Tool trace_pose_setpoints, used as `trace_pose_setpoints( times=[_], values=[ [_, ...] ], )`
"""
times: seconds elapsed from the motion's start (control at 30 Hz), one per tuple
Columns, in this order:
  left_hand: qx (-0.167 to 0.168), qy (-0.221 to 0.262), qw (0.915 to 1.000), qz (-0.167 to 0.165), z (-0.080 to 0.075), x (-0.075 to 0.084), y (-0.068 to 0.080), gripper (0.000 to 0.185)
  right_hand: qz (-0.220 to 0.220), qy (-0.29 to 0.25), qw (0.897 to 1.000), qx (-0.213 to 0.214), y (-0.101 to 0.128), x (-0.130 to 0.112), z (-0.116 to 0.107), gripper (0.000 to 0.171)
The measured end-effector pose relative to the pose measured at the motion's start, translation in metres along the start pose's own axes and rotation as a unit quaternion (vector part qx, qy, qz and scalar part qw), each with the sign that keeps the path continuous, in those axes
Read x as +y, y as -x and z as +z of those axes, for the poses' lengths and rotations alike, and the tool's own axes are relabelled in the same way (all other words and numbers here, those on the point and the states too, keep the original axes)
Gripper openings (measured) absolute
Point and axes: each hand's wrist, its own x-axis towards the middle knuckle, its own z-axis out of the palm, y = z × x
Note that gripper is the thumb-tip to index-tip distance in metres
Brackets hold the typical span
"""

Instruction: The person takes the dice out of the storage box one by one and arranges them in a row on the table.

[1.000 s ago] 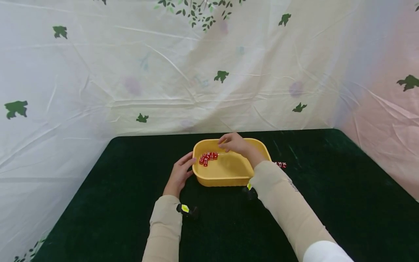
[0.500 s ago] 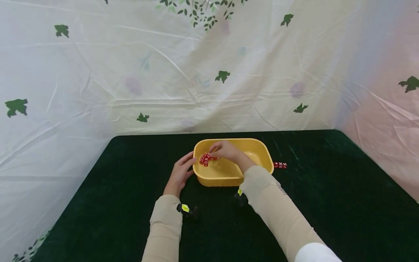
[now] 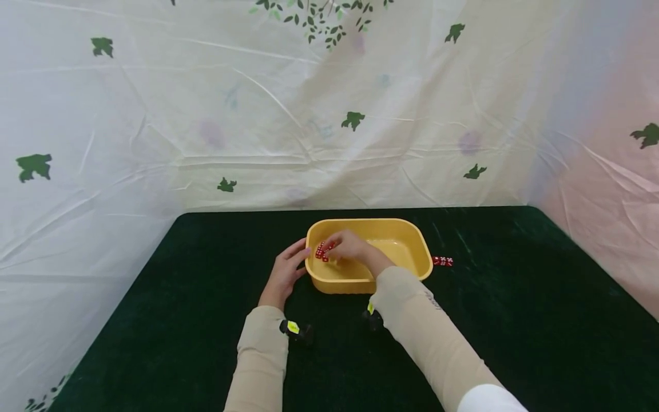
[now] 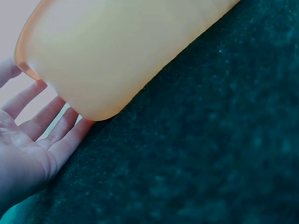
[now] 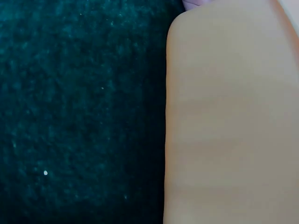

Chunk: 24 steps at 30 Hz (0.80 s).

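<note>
A yellow plastic tub (image 3: 401, 243) stands on the dark green table, with several red dice (image 3: 320, 252) grouped at its left end. My left hand (image 3: 282, 274) touches that end from outside, thumb at the rim. In the left wrist view, the fingers of the left hand (image 4: 32, 135) lie nearly straight against the tub's outer wall (image 4: 107, 60). My right hand (image 3: 350, 246) reaches into the tub, fingertips down among the dice and covering some of them. I cannot tell whether they pinch a die. The right wrist view shows mostly the tub's outer wall (image 5: 229, 116).
A short row of red dice (image 3: 443, 261) lies on the table just outside the tub's right end. Green cloth (image 3: 154, 320) covers the table. Behind it hangs a pale curtain (image 3: 278, 131) with green leaf prints.
My right hand has moved left and down, from over the middle of the tub to the dice inside. The dice outside on the right have come into fuller view. My left hand stays put.
</note>
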Motion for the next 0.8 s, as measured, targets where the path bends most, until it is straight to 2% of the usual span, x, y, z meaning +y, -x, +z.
trace_pose_setpoints(
  times=[0.33,0.8],
  values=[
    [-0.005,0.002,1.0,0.003,-0.0001,-0.0015,-0.0009,0.035,0.001,0.023,1.0,-0.009,-0.0024,0.0042,0.0061,0.017],
    [0.007,0.001,1.0,0.0,0.0009,-0.0019,-0.0018,0.034,0.008,0.052,0.999,-0.008,-0.0018,0.0076,0.0081,0.009]
  ],
)
